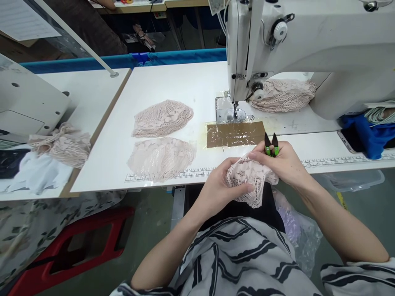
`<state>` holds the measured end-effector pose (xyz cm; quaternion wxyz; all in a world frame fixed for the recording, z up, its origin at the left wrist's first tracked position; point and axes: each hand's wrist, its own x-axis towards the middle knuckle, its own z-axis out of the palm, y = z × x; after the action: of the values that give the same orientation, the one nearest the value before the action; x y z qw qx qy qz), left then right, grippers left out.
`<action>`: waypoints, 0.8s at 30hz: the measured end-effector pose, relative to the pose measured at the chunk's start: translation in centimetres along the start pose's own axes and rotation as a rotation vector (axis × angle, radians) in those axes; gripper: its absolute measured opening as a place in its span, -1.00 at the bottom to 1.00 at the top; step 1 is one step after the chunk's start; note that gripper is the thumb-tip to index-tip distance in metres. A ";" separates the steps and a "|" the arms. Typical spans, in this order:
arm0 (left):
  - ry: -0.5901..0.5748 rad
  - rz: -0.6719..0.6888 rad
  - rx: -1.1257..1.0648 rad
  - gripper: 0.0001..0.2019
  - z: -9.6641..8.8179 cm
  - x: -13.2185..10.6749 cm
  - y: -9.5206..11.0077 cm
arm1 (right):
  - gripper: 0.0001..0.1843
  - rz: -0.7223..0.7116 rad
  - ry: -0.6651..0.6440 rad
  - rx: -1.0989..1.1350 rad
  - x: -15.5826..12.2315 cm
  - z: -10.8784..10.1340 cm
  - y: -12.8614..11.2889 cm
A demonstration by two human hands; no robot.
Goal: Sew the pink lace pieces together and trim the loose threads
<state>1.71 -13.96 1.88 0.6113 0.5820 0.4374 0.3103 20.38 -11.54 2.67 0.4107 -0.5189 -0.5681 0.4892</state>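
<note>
A pale pink lace piece is held between both hands just off the table's front edge. My left hand grips its left side, thumb lying over the lace. My right hand pinches the upper right part and also keeps green-handled thread snips in its fingers, blades pointing up. Two more lace pieces lie flat to the left: one farther back, the other nearer piece over the printed ruler strip. The sewing machine stands beyond my hands, its needle above the metal plate.
Behind the needle a bundle of lace lies under the machine arm. Brown tape covers part of the table. At right are a phone and blue cloth. A red stool stands lower left; a person's arm shows at the top.
</note>
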 end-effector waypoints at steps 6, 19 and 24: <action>0.240 0.413 0.282 -0.90 0.2 -0.4 -1.6 | -0.77 0.080 -0.176 0.055 -2.6 -0.2 -0.7; 0.437 1.062 0.563 -0.91 -0.6 -0.7 -3.7 | -0.78 -0.156 -0.278 -0.211 -6.3 -0.5 -0.3; 0.395 1.010 0.475 -0.91 -0.5 -0.8 -3.7 | -0.70 -0.319 -0.110 -0.468 -6.4 -0.8 0.4</action>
<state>0.44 -14.96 -1.55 0.1476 0.7702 0.2693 0.5590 22.06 -17.80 2.71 0.3200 -0.4764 -0.7614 0.3015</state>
